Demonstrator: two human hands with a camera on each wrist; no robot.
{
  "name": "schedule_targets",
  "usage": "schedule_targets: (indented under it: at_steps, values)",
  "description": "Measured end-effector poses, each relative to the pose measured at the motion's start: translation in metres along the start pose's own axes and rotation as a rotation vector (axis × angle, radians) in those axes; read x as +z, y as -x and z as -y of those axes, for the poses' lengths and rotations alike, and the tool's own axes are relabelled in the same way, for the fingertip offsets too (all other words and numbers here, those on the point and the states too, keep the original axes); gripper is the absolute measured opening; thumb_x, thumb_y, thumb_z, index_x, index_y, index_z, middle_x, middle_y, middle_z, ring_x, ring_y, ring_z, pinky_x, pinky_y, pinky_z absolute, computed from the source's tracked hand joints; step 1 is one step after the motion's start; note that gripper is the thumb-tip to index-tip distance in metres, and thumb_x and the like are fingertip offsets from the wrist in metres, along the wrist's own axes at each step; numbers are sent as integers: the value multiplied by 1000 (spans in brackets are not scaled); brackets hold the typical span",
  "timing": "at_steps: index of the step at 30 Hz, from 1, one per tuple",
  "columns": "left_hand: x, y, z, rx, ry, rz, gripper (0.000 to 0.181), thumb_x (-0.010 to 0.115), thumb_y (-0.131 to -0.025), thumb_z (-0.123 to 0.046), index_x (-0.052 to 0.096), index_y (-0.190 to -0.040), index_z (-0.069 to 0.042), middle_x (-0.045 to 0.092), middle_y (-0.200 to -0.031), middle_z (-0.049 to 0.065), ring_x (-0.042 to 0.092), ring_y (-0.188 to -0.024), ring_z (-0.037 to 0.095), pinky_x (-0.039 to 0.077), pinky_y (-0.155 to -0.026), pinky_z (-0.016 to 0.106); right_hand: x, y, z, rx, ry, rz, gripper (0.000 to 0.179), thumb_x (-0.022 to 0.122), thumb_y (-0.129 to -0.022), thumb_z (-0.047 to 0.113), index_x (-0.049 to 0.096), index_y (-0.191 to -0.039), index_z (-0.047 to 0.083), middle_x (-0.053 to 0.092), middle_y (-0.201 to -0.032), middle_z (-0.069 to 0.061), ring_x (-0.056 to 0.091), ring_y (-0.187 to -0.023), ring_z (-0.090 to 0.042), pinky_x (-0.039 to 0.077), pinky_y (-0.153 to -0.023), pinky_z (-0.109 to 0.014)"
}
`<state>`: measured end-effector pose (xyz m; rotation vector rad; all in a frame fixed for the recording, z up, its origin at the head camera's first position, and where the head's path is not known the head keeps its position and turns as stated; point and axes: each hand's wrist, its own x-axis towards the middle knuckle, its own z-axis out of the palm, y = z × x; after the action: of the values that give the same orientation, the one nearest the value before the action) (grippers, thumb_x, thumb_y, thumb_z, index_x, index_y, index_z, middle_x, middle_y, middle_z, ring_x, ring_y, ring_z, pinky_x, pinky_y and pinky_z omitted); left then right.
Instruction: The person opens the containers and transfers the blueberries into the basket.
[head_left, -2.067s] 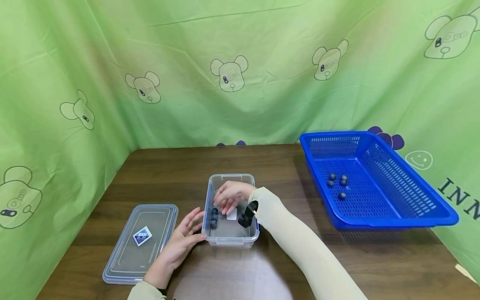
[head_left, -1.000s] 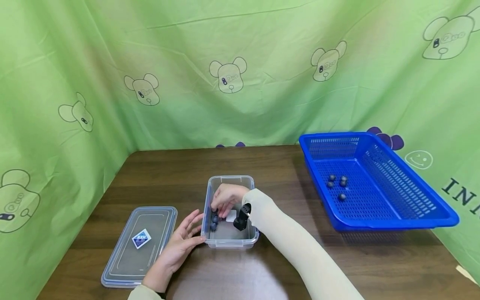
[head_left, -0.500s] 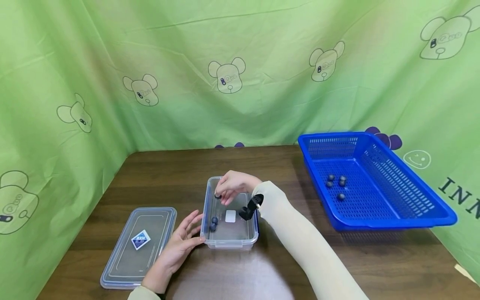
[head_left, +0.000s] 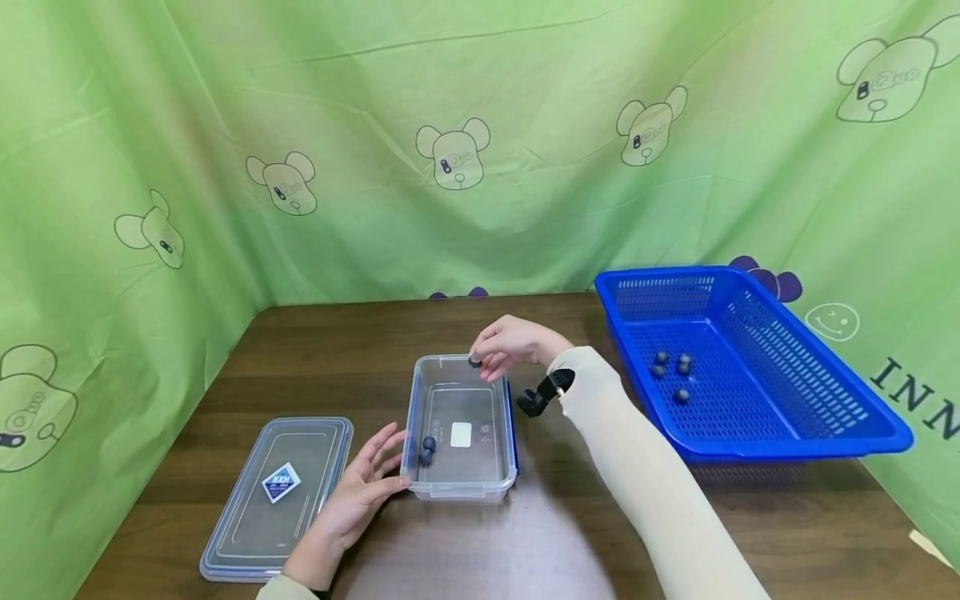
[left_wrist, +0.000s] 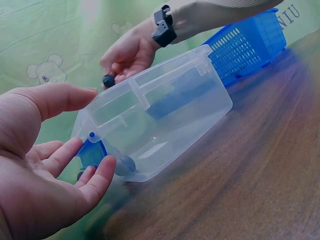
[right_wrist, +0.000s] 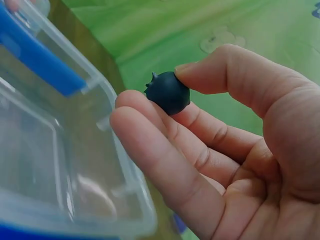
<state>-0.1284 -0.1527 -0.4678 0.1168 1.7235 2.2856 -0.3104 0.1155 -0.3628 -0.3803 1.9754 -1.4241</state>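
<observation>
My right hand (head_left: pixel 513 346) pinches a dark blueberry (right_wrist: pixel 170 93) between thumb and fingertips, its small crown showing. In the head view that hand is above the far right rim of a clear plastic container (head_left: pixel 480 485). My left hand (head_left: pixel 363 479) lies along the container's left side, fingers extended and loosely spread. Its thumb reaches the near left corner of the rim, while fingertips meet the side by a blue clip (left_wrist: pixel 92 151). Two other blueberries (head_left: pixel 427 450) sit on the container floor, close to its left wall.
To the right stands a large blue basket (head_left: pixel 780 446) with several blueberries (head_left: pixel 681 396) on its slotted bottom. A clear lid (head_left: pixel 258 529) with a diamond label lies flat at the left. All stand on a brown wooden table (head_left: pixel 360 342), with a green curtain (head_left: pixel 360 233) behind.
My right hand reached among the berries in the container, pinched one, then lifted it back and rightward to the far rim. My left hand has stayed at the container's side.
</observation>
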Motion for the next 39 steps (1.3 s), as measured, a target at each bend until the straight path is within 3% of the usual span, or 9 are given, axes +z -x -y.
schedule_targets:
  at_steps: [7,21,27,33,39]
  values:
    - [0,1,0,4,2,2,88,61,-83,11,14,-157,0,21,-158,23,29,-135,37,44,-97,28,-34,21,-2,-19,7,-48,27,57,-91,2,61,-111,-15,70,-79,-15,69,-68,-20,58,-75,-40]
    - [0,1,-1,2,2,0,89,62,-83,12,14,-157,0,21,-158,23,28,-135,38,45,-97,28,-92,68,-8,-45,-90,-133,24,50,-97,0,56,-114,-16,67,-82,-14,70,-76,-22,58,-78,-36]
    - [1,0,0,3,7,-1,88,61,-83,12,14,-157,0,21,-157,23,30,-133,36,45,-97,28,-110,86,-15,-66,-147,-170,16,50,-97,0,64,-103,-4,65,-83,-14,70,-79,-22,58,-78,-35]
    - [0,0,0,2,1,3,89,61,-84,12,14,-157,-1,21,-158,23,30,-134,36,44,-97,28,-128,102,-26,-72,-208,-198,27,45,-100,0,70,-90,8,66,-85,-11,71,-80,-21,58,-77,-34]
    - [-1,0,0,3,3,7,88,62,-84,12,14,-157,0,21,-158,23,29,-135,37,44,-97,29,-148,119,-41,-87,-250,-233,31,44,-102,1,71,-88,9,70,-85,-10,71,-80,-21,58,-77,-32]
